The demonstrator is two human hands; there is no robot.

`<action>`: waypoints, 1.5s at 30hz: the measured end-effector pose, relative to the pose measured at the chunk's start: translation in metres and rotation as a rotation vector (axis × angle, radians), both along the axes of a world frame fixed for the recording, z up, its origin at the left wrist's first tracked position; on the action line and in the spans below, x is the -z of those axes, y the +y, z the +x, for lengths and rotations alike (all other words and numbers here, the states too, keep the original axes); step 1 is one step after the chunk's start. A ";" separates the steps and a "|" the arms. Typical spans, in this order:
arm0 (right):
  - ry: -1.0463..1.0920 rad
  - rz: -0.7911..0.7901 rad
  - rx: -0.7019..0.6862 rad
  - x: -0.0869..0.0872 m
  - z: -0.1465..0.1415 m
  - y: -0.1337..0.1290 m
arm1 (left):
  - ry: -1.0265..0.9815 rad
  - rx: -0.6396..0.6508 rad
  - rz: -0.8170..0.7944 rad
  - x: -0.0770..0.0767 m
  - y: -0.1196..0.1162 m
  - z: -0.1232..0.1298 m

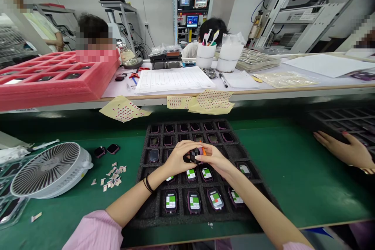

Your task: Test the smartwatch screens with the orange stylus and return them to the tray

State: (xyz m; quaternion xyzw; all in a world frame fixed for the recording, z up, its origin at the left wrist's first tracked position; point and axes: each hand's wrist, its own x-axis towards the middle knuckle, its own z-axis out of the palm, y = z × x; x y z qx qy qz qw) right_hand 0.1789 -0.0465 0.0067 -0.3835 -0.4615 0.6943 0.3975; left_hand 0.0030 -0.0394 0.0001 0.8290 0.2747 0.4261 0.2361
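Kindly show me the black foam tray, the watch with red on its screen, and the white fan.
Black foam tray (pixel 181 220), head view: front rim.
Watch with red on its screen (pixel 215 199), head view: screen.
White fan (pixel 48 166), head view: grille.

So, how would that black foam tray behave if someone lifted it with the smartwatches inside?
The black foam tray is probably light, judging by its foam look, though the many smartwatches in it should add weight. Being broad, it may sag if lifted by one edge. Kept level, it would likely hold them in place, since foam walls separate them.
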 end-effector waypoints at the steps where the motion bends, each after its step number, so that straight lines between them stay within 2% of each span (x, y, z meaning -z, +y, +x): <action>1: 0.007 -0.002 0.004 0.001 -0.001 0.000 | -0.008 0.000 -0.010 0.000 0.000 0.000; 4: 0.046 -0.043 -0.003 0.003 -0.003 0.001 | -0.065 -0.017 -0.128 0.001 0.001 0.001; 8: 0.091 -0.001 0.054 0.005 -0.005 0.003 | -0.325 -0.082 -0.573 -0.001 0.005 0.002; 10: 0.035 0.136 0.198 0.004 -0.004 0.002 | -0.518 -0.062 -0.801 -0.004 0.006 0.002; 13: -0.167 0.461 0.408 0.001 -0.003 -0.001 | -0.696 0.062 -1.060 -0.008 0.005 0.001; 17: -0.397 0.867 0.365 -0.001 -0.005 -0.007 | -0.794 0.173 -1.273 -0.003 0.000 0.004; 19: -0.425 0.985 0.339 -0.001 -0.007 -0.008 | -0.847 0.178 -1.337 0.001 -0.001 0.006; 25: -0.495 1.092 0.347 0.001 -0.005 -0.007 | -0.953 0.174 -1.463 0.005 0.001 0.005; 33: -0.607 1.325 0.394 0.014 0.000 -0.004 | -0.890 0.234 -1.492 0.002 -0.003 0.005; 36: -0.608 1.341 0.411 0.017 0.000 -0.005 | -0.865 0.272 -1.503 0.003 -0.004 0.006; 40: -0.645 1.355 0.359 0.015 -0.006 -0.008 | -0.915 0.262 -1.536 0.005 -0.004 0.007; 45: -0.783 1.445 0.381 0.013 -0.014 -0.012 | -0.942 0.339 -1.597 0.004 -0.005 0.008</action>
